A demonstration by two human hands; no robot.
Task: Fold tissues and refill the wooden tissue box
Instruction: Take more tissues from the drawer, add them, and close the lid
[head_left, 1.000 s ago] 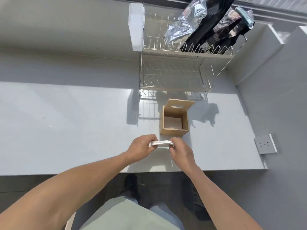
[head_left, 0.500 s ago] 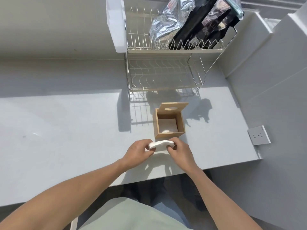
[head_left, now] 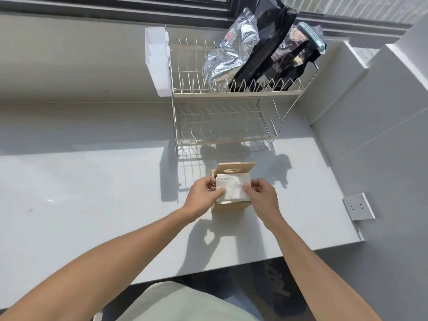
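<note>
Both bare forearms enter from the bottom edge, left from 7 o'clock, right from 5 o'clock, converging toward frame centre. Left hand [head_left: 203, 197] palm down, wrist roughly straight, fingers curled, thumb and fingertips pinched closed at its 3 o'clock side. Right hand [head_left: 261, 197] mirrors it, knuckles up, thumb and index pinched at its 9 o'clock side, other fingers loosely bent. Hands level with each other, near but apart, not touching. Elbows out of frame. Torso at 6 o'clock.
</note>
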